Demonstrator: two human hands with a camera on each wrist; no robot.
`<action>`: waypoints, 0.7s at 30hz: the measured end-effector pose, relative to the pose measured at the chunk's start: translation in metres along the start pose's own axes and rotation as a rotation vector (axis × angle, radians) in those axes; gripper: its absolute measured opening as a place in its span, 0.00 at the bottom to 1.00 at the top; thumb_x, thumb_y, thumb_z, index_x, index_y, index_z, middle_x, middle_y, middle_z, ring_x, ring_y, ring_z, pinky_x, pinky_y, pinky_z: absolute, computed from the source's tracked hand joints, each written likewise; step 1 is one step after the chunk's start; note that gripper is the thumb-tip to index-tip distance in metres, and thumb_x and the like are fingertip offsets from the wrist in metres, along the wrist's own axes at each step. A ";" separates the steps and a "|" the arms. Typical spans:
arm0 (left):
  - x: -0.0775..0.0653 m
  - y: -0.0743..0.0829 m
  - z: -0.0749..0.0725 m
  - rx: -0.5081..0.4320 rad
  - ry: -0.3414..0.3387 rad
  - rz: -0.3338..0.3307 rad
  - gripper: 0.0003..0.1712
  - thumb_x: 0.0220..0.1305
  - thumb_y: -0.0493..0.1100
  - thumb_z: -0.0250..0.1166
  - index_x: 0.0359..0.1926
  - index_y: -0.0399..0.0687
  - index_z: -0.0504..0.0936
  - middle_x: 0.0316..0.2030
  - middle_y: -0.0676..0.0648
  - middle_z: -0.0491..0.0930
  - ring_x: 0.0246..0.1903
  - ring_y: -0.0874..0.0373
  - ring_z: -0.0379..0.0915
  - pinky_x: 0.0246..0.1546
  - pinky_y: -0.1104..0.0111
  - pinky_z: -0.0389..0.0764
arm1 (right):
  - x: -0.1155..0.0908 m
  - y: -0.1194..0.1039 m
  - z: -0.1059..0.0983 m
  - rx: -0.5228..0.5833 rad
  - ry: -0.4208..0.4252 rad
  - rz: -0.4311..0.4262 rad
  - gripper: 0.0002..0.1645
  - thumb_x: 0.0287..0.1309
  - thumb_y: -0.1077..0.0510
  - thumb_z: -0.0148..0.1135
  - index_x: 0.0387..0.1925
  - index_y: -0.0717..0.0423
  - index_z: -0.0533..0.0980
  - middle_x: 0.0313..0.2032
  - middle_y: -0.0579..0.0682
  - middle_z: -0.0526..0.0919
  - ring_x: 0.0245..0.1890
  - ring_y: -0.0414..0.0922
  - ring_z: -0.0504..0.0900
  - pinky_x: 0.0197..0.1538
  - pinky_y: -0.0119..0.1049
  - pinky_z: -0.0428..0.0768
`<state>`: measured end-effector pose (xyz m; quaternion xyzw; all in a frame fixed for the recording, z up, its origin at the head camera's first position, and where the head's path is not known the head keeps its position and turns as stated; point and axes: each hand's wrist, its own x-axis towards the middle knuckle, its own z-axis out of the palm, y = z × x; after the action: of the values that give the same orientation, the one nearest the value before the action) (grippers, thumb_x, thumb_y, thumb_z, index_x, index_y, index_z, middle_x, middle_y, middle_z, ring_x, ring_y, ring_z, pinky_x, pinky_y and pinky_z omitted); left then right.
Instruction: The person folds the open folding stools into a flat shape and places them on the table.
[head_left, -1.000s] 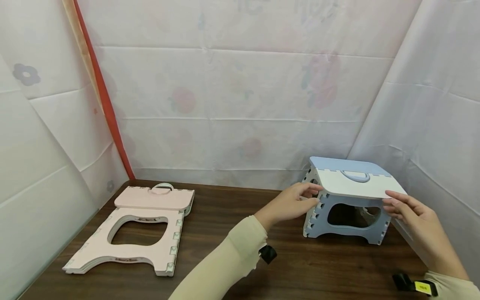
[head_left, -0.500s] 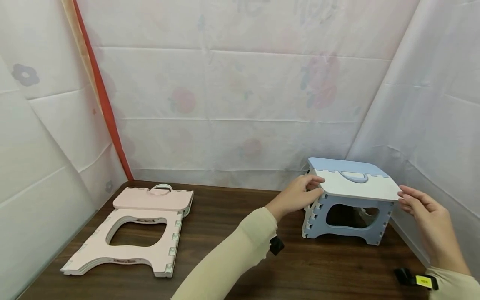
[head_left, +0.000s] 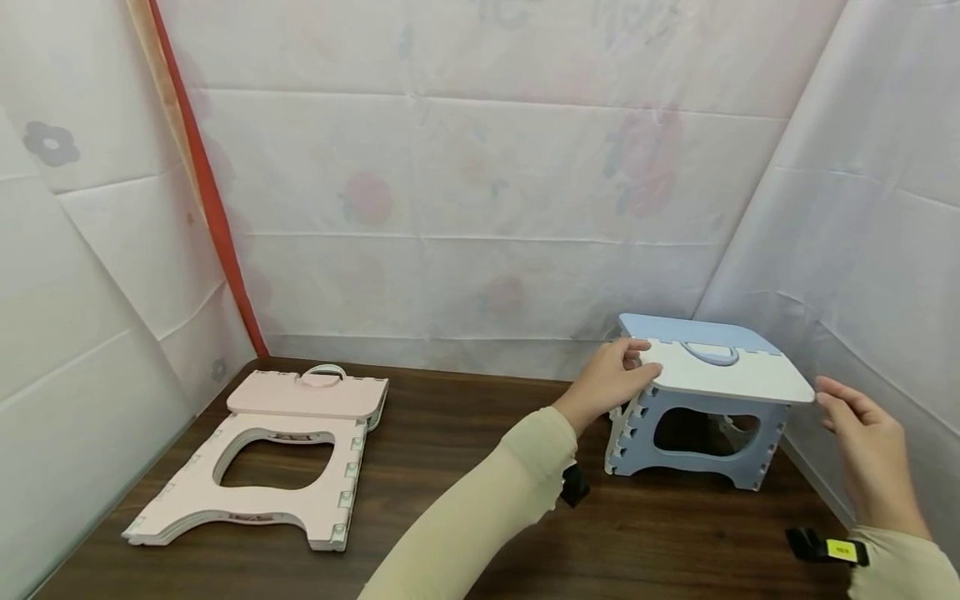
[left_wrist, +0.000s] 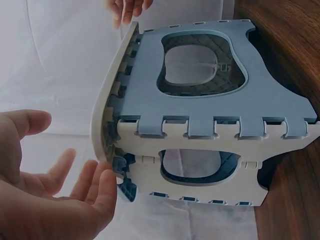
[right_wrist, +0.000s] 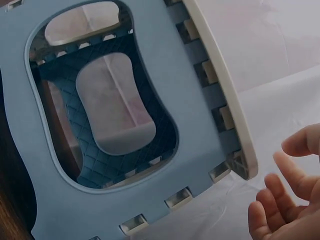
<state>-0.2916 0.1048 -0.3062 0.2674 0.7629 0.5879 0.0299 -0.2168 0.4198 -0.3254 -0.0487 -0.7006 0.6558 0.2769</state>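
The left hand (head_left: 611,379), fingers loosely spread, is at the seat's left corner, contact unclear; the right hand (head_left: 870,442), fingers relaxed, hangs just off the right corner. The blue-and-white stool (head_left: 720,379) stands unfolded near the cloth (head_left: 480,250), a wide stretch of table (head_left: 450,425) between it and the folded pink stool (head_left: 255,500).

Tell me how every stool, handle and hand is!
Blue stool: unfolded, standing upright.
Blue handle: lying flat.
Pink stool: folded, lying flat.
Pink handle: sticking out at the far end.
Left hand: thumb and fingers apart, at the blue stool's edge; touching unclear.
Right hand: fingers bent, touching nothing.
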 end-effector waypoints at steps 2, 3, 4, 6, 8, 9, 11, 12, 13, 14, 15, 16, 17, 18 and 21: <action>0.002 -0.001 0.002 -0.006 0.028 -0.022 0.29 0.70 0.55 0.64 0.67 0.51 0.74 0.58 0.51 0.75 0.54 0.62 0.72 0.53 0.63 0.76 | 0.002 0.002 -0.001 -0.021 0.025 0.026 0.10 0.68 0.58 0.63 0.42 0.36 0.83 0.41 0.30 0.78 0.40 0.29 0.73 0.37 0.16 0.71; 0.003 -0.002 0.003 -0.007 0.041 -0.037 0.30 0.69 0.56 0.64 0.68 0.51 0.74 0.57 0.52 0.75 0.55 0.61 0.72 0.53 0.63 0.76 | 0.003 0.003 -0.001 -0.027 0.036 0.040 0.10 0.68 0.57 0.63 0.42 0.35 0.83 0.41 0.31 0.77 0.40 0.29 0.73 0.37 0.16 0.71; 0.004 -0.003 0.004 -0.009 0.053 -0.049 0.31 0.69 0.57 0.65 0.68 0.52 0.74 0.58 0.52 0.75 0.56 0.60 0.72 0.54 0.62 0.76 | 0.005 0.004 -0.002 -0.028 0.049 0.051 0.10 0.67 0.57 0.64 0.42 0.35 0.82 0.41 0.32 0.76 0.40 0.30 0.72 0.37 0.17 0.71; 0.006 -0.005 0.006 -0.009 0.073 -0.076 0.33 0.68 0.58 0.65 0.69 0.53 0.72 0.58 0.51 0.74 0.58 0.58 0.72 0.54 0.61 0.76 | 0.008 0.007 -0.002 -0.040 0.054 0.077 0.09 0.67 0.54 0.65 0.44 0.34 0.80 0.42 0.32 0.74 0.40 0.29 0.71 0.37 0.16 0.71; 0.007 -0.007 0.009 -0.018 0.092 -0.106 0.35 0.67 0.59 0.66 0.70 0.54 0.70 0.59 0.51 0.74 0.59 0.56 0.71 0.55 0.60 0.76 | 0.011 0.011 -0.004 -0.034 0.035 0.098 0.10 0.67 0.54 0.64 0.47 0.35 0.77 0.44 0.32 0.72 0.41 0.27 0.71 0.38 0.15 0.71; 0.008 -0.007 0.011 -0.021 0.100 -0.120 0.36 0.67 0.60 0.66 0.70 0.54 0.69 0.59 0.51 0.74 0.59 0.56 0.71 0.54 0.60 0.76 | 0.012 0.013 -0.004 -0.034 0.024 0.107 0.12 0.68 0.53 0.64 0.51 0.36 0.76 0.45 0.32 0.72 0.41 0.27 0.71 0.38 0.15 0.71; 0.009 -0.009 0.014 -0.028 0.113 -0.144 0.37 0.66 0.60 0.67 0.71 0.55 0.69 0.58 0.50 0.75 0.57 0.56 0.72 0.53 0.60 0.77 | 0.014 0.016 -0.005 -0.032 0.001 0.122 0.18 0.68 0.52 0.63 0.58 0.39 0.72 0.46 0.32 0.70 0.42 0.26 0.71 0.39 0.15 0.71; 0.009 -0.010 0.016 -0.036 0.119 -0.155 0.37 0.65 0.60 0.67 0.71 0.55 0.68 0.57 0.51 0.75 0.57 0.56 0.73 0.53 0.60 0.77 | 0.015 0.018 -0.005 -0.029 -0.007 0.129 0.23 0.69 0.52 0.62 0.62 0.42 0.70 0.46 0.32 0.69 0.42 0.26 0.71 0.39 0.15 0.72; 0.009 -0.010 0.018 -0.043 0.125 -0.165 0.38 0.65 0.60 0.68 0.71 0.55 0.68 0.56 0.51 0.75 0.56 0.57 0.73 0.52 0.61 0.77 | 0.016 0.019 -0.005 -0.007 -0.010 0.133 0.25 0.69 0.52 0.62 0.65 0.44 0.68 0.46 0.33 0.69 0.42 0.26 0.72 0.39 0.15 0.72; 0.010 -0.011 0.019 -0.051 0.130 -0.169 0.38 0.65 0.60 0.68 0.71 0.54 0.68 0.56 0.51 0.75 0.56 0.57 0.73 0.52 0.61 0.77 | 0.017 0.021 -0.005 -0.004 -0.016 0.138 0.30 0.70 0.52 0.61 0.69 0.47 0.65 0.46 0.33 0.69 0.41 0.25 0.73 0.39 0.15 0.73; 0.010 -0.011 0.021 -0.056 0.136 -0.171 0.38 0.65 0.60 0.68 0.71 0.54 0.67 0.55 0.51 0.76 0.55 0.58 0.74 0.52 0.62 0.78 | 0.018 0.022 -0.005 0.004 -0.022 0.142 0.35 0.70 0.51 0.60 0.73 0.51 0.61 0.45 0.33 0.70 0.41 0.25 0.74 0.39 0.15 0.73; 0.010 -0.012 0.022 -0.061 0.143 -0.170 0.38 0.65 0.59 0.68 0.71 0.53 0.67 0.55 0.51 0.76 0.54 0.58 0.74 0.52 0.62 0.78 | 0.020 0.024 -0.004 0.016 -0.027 0.145 0.39 0.71 0.51 0.59 0.76 0.54 0.56 0.44 0.32 0.71 0.40 0.24 0.74 0.39 0.15 0.74; 0.011 -0.013 0.023 -0.066 0.148 -0.166 0.38 0.66 0.58 0.68 0.72 0.53 0.66 0.55 0.51 0.76 0.55 0.58 0.74 0.52 0.63 0.78 | 0.021 0.025 -0.003 0.026 -0.034 0.149 0.42 0.72 0.51 0.58 0.78 0.58 0.52 0.42 0.31 0.72 0.39 0.23 0.76 0.39 0.16 0.74; 0.011 -0.013 0.023 -0.068 0.156 -0.162 0.38 0.67 0.57 0.68 0.72 0.53 0.66 0.55 0.51 0.76 0.55 0.58 0.74 0.52 0.63 0.78 | 0.022 0.026 -0.003 0.035 -0.043 0.152 0.44 0.72 0.51 0.57 0.78 0.60 0.48 0.42 0.32 0.72 0.38 0.22 0.77 0.39 0.16 0.75; 0.012 -0.014 0.025 -0.072 0.180 -0.149 0.36 0.68 0.53 0.67 0.73 0.52 0.66 0.55 0.50 0.76 0.54 0.59 0.74 0.52 0.64 0.78 | 0.026 0.028 0.001 0.065 -0.054 0.165 0.47 0.73 0.50 0.56 0.78 0.67 0.43 0.40 0.32 0.73 0.36 0.23 0.78 0.39 0.16 0.76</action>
<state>-0.2981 0.1300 -0.3238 0.1549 0.7585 0.6328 0.0148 -0.2474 0.4341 -0.3431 -0.0794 -0.6797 0.6999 0.2045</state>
